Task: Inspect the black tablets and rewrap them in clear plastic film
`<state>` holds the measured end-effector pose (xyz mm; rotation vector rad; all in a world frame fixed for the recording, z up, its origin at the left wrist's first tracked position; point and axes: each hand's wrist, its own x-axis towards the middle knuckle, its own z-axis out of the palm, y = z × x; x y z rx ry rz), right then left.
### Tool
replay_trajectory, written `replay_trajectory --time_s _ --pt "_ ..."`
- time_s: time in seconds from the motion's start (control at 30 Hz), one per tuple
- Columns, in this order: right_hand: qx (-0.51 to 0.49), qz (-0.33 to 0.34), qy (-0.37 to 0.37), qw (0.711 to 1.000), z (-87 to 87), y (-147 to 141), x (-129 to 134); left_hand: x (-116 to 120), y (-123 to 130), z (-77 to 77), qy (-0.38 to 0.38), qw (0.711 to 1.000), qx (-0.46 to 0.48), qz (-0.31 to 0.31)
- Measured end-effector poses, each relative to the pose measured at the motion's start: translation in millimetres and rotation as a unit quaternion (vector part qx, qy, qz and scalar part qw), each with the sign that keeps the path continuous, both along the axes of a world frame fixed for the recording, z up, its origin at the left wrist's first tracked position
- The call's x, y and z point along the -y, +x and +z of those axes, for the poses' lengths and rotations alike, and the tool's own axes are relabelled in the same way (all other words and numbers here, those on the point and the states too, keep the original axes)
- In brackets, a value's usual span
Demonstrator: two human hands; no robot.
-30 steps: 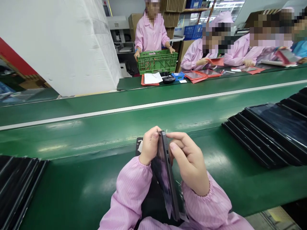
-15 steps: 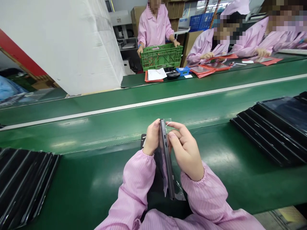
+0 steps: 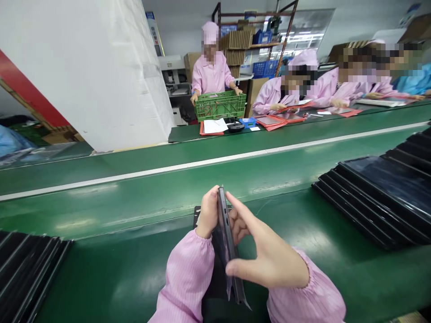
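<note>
Left hand (image 3: 208, 213) grips a dark grey tablet (image 3: 227, 233) on edge, top at 12 o'clock; right hand (image 3: 266, 262) spreads open beside it.

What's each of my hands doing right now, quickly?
Left hand: closed, holding a dark tablet on edge.
Right hand: open, fingers spread around the tablet, not clearly gripping it.

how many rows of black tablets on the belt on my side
2. One overlapping row of black tablets lies on the green conveyor belt at the left, the other row of black tablets at the right. Both run out of frame, so more may be hidden.
</note>
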<state>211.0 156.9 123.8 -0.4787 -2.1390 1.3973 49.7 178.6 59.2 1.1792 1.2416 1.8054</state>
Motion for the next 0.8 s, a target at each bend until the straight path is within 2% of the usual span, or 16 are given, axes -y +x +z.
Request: replay_trajectory --time_s 0.07,0.17,0.37,0.57,0.8 --pt "0.035 0.034 0.025 0.998 -0.4 4.1 1.2 -1.4 -1.8 2.9 0.010 1.000 0.024 0.002" --pt "0.048 0.038 0.034 0.998 -1.6 2.3 3.9 -3.6 -3.1 3.5 0.009 0.997 0.071 -0.009" --pt "0.052 -0.025 0.043 0.997 -0.5 -7.5 12.3 -4.1 -4.4 -3.3 0.019 0.996 0.091 -0.011" --pt "0.043 -0.063 0.089 0.993 -0.5 -13.3 12.5 -4.6 -7.7 -3.3 0.030 0.995 0.092 0.001" --pt "0.038 0.016 0.087 0.995 0.6 -5.3 8.7 -6.5 -8.4 -4.8 0.032 0.994 0.105 0.004"
